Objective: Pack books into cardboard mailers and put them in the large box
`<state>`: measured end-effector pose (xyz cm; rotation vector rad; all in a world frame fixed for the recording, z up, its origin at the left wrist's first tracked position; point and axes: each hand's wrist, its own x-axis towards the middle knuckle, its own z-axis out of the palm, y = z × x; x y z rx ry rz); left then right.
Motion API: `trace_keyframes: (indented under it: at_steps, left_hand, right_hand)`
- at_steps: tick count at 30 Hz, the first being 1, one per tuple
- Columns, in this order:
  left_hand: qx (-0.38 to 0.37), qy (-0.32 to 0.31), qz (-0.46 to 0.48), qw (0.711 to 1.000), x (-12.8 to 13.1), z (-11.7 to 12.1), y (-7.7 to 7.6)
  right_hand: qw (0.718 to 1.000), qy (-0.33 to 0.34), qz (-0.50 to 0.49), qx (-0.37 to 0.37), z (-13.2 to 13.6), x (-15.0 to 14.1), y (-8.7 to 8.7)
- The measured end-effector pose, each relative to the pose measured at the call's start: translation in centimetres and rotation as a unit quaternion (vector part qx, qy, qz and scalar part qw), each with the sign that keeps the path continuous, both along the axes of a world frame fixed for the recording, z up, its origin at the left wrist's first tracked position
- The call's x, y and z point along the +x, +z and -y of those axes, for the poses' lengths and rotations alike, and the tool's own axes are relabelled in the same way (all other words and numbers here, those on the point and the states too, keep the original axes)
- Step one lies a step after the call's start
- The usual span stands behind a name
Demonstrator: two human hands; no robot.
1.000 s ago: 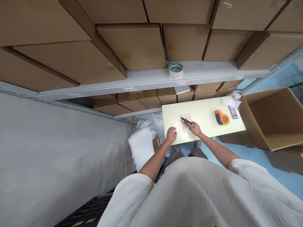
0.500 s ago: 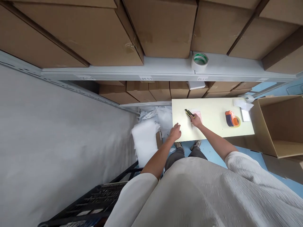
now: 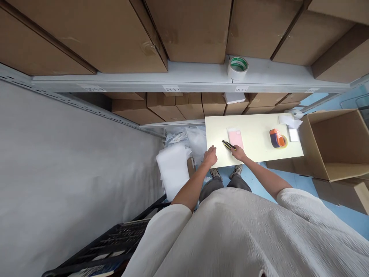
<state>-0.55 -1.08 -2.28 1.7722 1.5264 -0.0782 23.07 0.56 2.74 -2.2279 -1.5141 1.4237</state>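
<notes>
My right hand (image 3: 238, 153) is closed round a black and yellow box cutter (image 3: 227, 144), whose tip points to the left over the pale yellow tabletop (image 3: 255, 150). Just beyond that hand lies a flat pink packet (image 3: 235, 137) with a clear or whitish upper edge. At the table's left edge rests my left hand (image 3: 210, 155), fingers stretched forward and nothing visible in it. An orange and dark blue tape dispenser (image 3: 276, 138) stands farther right, beside a roll of yellowish tape (image 3: 285, 142).
White foam sheets (image 3: 173, 169) are piled left of the table. A big open carton (image 3: 317, 146) stands at the right. Above, a grey shelf (image 3: 198, 75) bears cardboard boxes (image 3: 187, 30) and a tape roll (image 3: 238, 69). A black crate (image 3: 115, 242) is at lower left.
My right hand has drawn the box cutter nearer to me, baring more of the pink packet. The left hand stays by the table edge. The whole view has shifted slightly.
</notes>
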Motion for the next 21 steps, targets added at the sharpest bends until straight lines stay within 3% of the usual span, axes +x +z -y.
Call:
trace_keyframes:
  at_steps: [8,14,17,21]
  left_hand:
    - [0.009,-0.006,-0.011,1.0,0.1,-0.2,-0.9]
    - [-0.004,-0.016,-0.025,1.0,0.4,-0.1,-0.6]
    - [-0.004,-0.018,-0.029,0.999,0.4,-0.3,-0.3]
    - [-0.013,-0.023,-0.037,0.999,0.4,-0.6,0.1]
  right_hand:
    - [0.999,0.048,0.007,-0.013,4.5,1.6,0.2]
    - [0.996,0.087,0.024,-0.024,6.7,2.8,0.7]
    - [0.997,0.07,0.026,-0.026,7.1,3.0,1.3]
    - [0.999,-0.014,-0.034,0.016,6.3,3.2,2.7]
